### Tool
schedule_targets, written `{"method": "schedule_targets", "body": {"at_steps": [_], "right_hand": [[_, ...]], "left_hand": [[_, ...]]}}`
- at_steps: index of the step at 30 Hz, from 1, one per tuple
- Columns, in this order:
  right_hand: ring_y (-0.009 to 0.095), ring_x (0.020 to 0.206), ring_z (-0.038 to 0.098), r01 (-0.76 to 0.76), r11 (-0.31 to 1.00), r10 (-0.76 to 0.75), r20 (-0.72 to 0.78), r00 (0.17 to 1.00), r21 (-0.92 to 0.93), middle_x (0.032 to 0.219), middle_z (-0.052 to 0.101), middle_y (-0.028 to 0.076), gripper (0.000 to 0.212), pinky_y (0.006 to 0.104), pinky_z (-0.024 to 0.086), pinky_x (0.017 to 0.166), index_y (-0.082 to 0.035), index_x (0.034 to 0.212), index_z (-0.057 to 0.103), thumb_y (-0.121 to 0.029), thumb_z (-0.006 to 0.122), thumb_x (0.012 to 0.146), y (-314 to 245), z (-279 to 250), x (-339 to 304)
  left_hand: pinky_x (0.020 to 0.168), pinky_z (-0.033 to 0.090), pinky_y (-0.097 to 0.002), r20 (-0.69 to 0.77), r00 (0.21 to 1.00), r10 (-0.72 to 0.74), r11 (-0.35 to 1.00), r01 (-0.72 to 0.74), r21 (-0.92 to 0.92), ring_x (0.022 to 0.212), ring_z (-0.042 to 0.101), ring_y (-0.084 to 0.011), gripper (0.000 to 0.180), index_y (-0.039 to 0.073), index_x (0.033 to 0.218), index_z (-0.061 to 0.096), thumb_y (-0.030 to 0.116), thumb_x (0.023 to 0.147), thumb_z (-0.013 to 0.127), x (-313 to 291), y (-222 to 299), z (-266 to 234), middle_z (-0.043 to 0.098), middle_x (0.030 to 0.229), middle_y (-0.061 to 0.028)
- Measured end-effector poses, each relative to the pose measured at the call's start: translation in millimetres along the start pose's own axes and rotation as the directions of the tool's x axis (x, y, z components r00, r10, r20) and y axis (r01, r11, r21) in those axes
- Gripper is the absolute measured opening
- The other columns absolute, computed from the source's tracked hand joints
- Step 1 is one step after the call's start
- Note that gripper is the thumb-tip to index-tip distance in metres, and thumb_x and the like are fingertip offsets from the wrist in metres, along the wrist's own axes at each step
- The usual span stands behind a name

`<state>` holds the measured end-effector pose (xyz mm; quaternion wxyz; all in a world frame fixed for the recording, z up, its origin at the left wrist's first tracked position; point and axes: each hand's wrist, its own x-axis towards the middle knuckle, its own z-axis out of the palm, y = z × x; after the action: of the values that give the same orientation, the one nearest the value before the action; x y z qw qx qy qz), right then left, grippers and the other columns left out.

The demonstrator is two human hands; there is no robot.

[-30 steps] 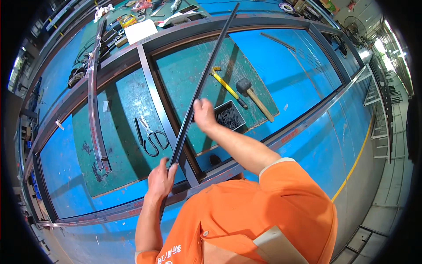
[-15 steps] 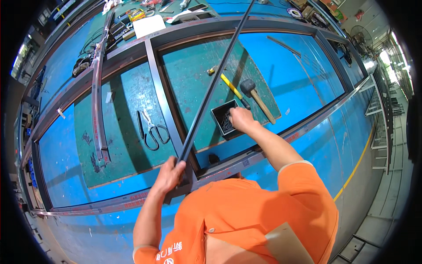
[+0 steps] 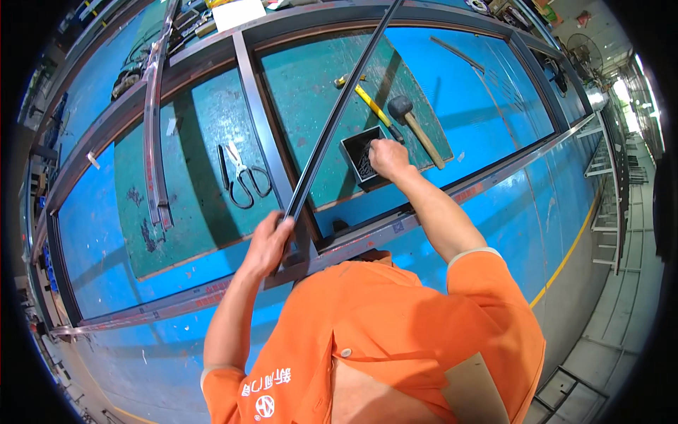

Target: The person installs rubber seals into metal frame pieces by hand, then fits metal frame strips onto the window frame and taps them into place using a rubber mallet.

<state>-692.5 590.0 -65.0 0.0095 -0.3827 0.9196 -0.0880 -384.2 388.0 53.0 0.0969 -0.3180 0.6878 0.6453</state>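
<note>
My left hand point(image 3: 270, 244) is closed round the lower end of a long, dark, narrow metal bar point(image 3: 337, 116), which slants up and away to the right across the frame. My right hand point(image 3: 390, 160) is at the right edge of a small dark open box point(image 3: 347, 150), its fingers drawn together. Small dark pieces like screws point(image 3: 364, 168) lie in the box. Whether the fingertips pinch one is hidden. Just beyond this hand lie a yellow-handled hammer point(image 3: 369, 103) and a rubber mallet point(image 3: 400, 107) with a wooden handle.
A large dark metal frame point(image 3: 256, 116) lies over a blue surface and green boards point(image 3: 198, 212). Black-handled scissors point(image 3: 242, 177) lie left of its crossbar. A long profile point(image 3: 152, 127) rests across the frame at left. Tools point(image 3: 187, 25) crowd the far side.
The whole scene sits higher in the picture as the view has shifted. My right hand stays at the box, and my left hand keeps its hold on the bar.
</note>
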Motion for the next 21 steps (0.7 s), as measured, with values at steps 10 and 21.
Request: {"method": "schedule_targets", "body": {"at_steps": [10, 21], "right_hand": [[0.011, 0.056, 0.051, -0.577, 0.066, 0.113, 0.568, 0.815, 0.814, 0.073, 0.063, 0.003, 0.027, 0.0235, 0.035, 0.046, -0.005, 0.081, 0.067, -0.019, 0.049, 0.095, -186, -92, -88], [0.035, 0.059, 0.051, -0.243, 0.599, 0.324, 0.047, 0.945, 0.763, 0.068, 0.062, 0.016, 0.037, 0.046, 0.045, 0.062, 0.001, 0.072, 0.056, -0.029, 0.049, 0.094, -196, -35, -84]], "left_hand": [[0.06, 0.045, -0.0299, 0.126, 0.992, 0.027, 0.939, 0.018, -0.344, 0.066, 0.056, -0.0165, 0.028, 0.003, 0.102, 0.059, 0.028, 0.103, 0.047, 28, -3, 8, 0.062, 0.082, -0.009], [0.075, 0.047, -0.031, 0.081, 0.982, 0.172, 0.983, -0.165, -0.082, 0.084, 0.057, -0.0192, 0.042, -0.005, 0.122, 0.06, 0.03, 0.102, 0.048, 24, -11, 12, 0.067, 0.099, -0.0126]]}}
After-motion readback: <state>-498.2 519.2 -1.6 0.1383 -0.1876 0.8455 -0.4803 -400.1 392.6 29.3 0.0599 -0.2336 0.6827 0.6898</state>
